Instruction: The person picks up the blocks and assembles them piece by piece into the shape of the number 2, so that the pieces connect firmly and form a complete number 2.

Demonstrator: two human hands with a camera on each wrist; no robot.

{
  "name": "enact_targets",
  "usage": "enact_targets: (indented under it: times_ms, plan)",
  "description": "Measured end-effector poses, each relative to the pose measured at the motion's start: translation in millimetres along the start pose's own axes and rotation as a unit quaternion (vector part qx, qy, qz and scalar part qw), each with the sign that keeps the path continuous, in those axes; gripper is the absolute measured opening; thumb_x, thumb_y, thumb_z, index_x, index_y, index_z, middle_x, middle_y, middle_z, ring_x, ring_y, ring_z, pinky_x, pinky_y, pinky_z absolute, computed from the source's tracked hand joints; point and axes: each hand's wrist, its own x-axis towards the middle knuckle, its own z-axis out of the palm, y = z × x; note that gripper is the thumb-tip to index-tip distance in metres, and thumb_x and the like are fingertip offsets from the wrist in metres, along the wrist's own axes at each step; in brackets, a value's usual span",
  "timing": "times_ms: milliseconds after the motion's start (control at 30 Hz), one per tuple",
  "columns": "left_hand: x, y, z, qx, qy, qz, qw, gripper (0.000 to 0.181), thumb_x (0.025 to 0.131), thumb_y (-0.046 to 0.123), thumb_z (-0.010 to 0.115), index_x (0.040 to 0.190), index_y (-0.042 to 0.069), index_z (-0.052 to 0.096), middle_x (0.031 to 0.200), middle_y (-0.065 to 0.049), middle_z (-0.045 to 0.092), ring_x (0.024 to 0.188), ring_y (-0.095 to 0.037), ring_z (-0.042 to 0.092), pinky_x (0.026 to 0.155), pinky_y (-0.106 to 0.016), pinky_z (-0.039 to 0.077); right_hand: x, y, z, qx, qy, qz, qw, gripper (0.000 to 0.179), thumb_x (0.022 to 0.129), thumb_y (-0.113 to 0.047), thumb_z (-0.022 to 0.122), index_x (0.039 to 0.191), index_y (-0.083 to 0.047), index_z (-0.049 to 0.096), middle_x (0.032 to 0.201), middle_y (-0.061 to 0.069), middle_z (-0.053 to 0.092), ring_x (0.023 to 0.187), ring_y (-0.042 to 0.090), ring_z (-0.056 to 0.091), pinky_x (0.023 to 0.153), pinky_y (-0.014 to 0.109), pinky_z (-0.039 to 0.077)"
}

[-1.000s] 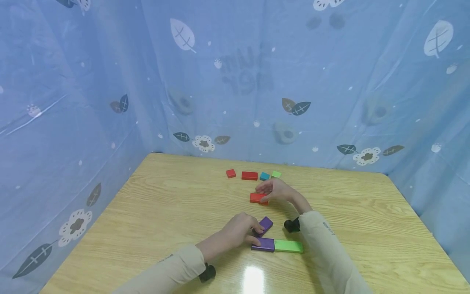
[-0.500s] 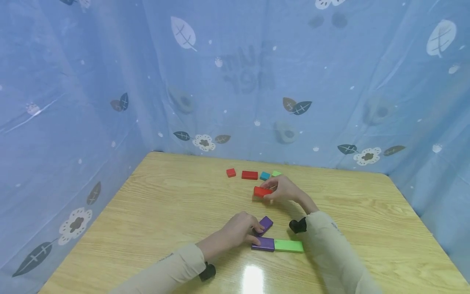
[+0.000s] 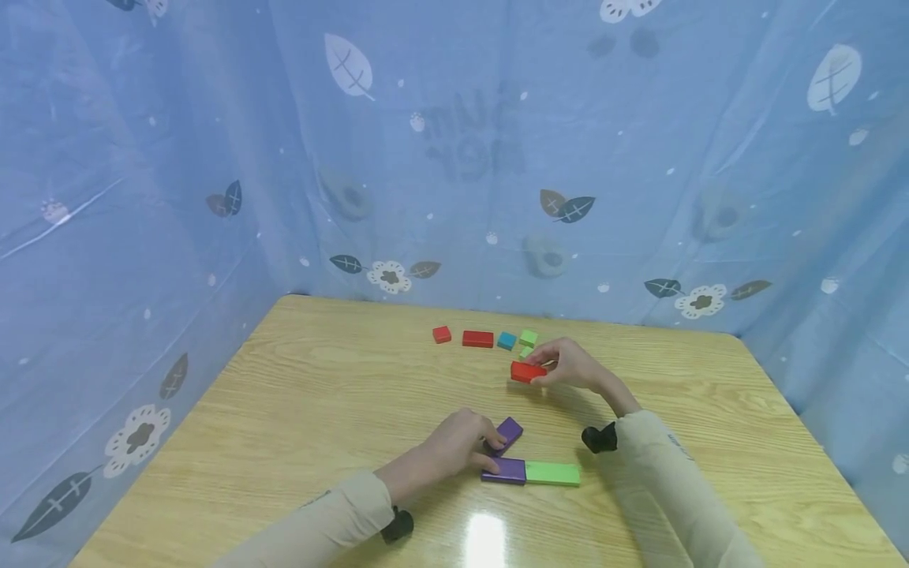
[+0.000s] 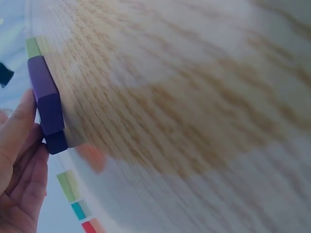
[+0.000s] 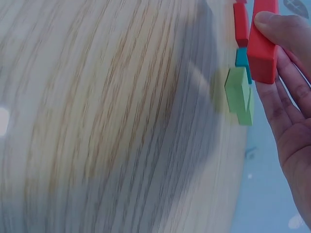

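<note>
My right hand (image 3: 577,368) pinches a bright red block (image 3: 525,371) between thumb and fingers, lifted off the table. In the right wrist view the thumb lies on the face of the red block (image 5: 263,46), with the fingers behind it. My left hand (image 3: 454,443) rests at two purple blocks. Its thumb touches the front purple block (image 3: 510,471), and a fingertip touches the other purple block (image 3: 510,431), which lies at an angle behind. A long light green block (image 3: 552,473) lies end to end with the front purple one.
A row at the back of the wooden table (image 3: 341,371) holds a small red block (image 3: 442,334), a dark red block (image 3: 478,339), a blue block (image 3: 506,341) and a green block (image 3: 529,338). Another green block (image 3: 525,353) sits partly behind the right hand. Blue patterned curtains (image 3: 461,221) surround the table.
My right hand has taken hold of the red block, lifted it and carried it to the right. A green block it covered now shows. The left hand stays at the purple blocks.
</note>
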Motion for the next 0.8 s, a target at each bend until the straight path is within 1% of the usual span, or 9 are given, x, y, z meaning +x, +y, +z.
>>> enact_targets:
  times_ms: [67, 233, 367, 500, 667, 800]
  plan:
    - [-0.3, -0.4, 0.4, -0.002, 0.0, 0.001, 1.0, 0.033, 0.071, 0.029, 0.081, 0.098, 0.013, 0.075, 0.102, 0.004, 0.072, 0.101, -0.01, 0.065, 0.089, -0.018, 0.049, -3.0, 1, -1, -0.002, 0.001, 0.006, 1.0, 0.032, 0.078, -0.003, 0.078, 0.107, 0.004, 0.068, 0.104, 0.017, 0.069, 0.101, 0.034, 0.064, 0.087, 0.04, 0.054]
    - [-1.1, -0.4, 0.8, -0.002, 0.002, -0.001, 1.0, 0.032, 0.071, 0.03, 0.081, 0.098, 0.013, 0.075, 0.103, 0.004, 0.072, 0.101, -0.01, 0.065, 0.089, -0.018, 0.049, -9.2, 5, -5, 0.017, 0.0, 0.021, 0.9996, 0.033, 0.078, -0.004, 0.078, 0.108, 0.004, 0.068, 0.105, 0.017, 0.069, 0.102, 0.033, 0.064, 0.087, 0.038, 0.054]
    - [-1.3, -0.6, 0.9, -0.001, 0.003, -0.004, 1.0, 0.033, 0.07, 0.03, 0.082, 0.097, 0.013, 0.075, 0.103, 0.004, 0.072, 0.101, -0.01, 0.065, 0.089, -0.019, 0.049, -15.5, 9, -9, 0.022, -0.003, 0.011, 0.9997, 0.034, 0.078, -0.004, 0.078, 0.109, 0.006, 0.067, 0.105, 0.018, 0.069, 0.099, 0.031, 0.065, 0.088, 0.039, 0.054]
    - [-0.6, -0.9, 0.8, 0.0, 0.003, -0.003, 1.0, 0.033, 0.069, 0.03, 0.082, 0.097, 0.013, 0.075, 0.102, 0.004, 0.072, 0.101, -0.01, 0.065, 0.089, -0.019, 0.049, -24.3, 8, -12, 0.011, -0.004, 0.003, 0.9999, 0.033, 0.078, -0.002, 0.077, 0.108, 0.007, 0.067, 0.105, 0.019, 0.069, 0.096, 0.03, 0.066, 0.088, 0.043, 0.053]
    - [0.0, -0.5, -0.7, -0.001, 0.002, -0.002, 1.0, 0.032, 0.07, 0.029, 0.082, 0.097, 0.013, 0.075, 0.102, 0.004, 0.072, 0.1, -0.01, 0.065, 0.089, -0.019, 0.049, -31.7, 3, -12, 0.014, -0.02, -0.017, 0.9995, 0.029, 0.079, 0.001, 0.075, 0.106, 0.007, 0.068, 0.107, 0.021, 0.067, 0.1, 0.034, 0.064, 0.09, 0.045, 0.052]
    - [0.9, 0.1, -1.8, 0.0, 0.001, 0.0, 1.0, 0.032, 0.07, 0.029, 0.082, 0.097, 0.013, 0.075, 0.102, 0.004, 0.072, 0.1, -0.01, 0.065, 0.089, -0.019, 0.049, -35.3, -1, -8, 0.031, -0.035, -0.016, 0.9988, 0.029, 0.078, 0.003, 0.075, 0.106, 0.007, 0.068, 0.109, 0.021, 0.066, 0.104, 0.036, 0.063, 0.091, 0.041, 0.052]
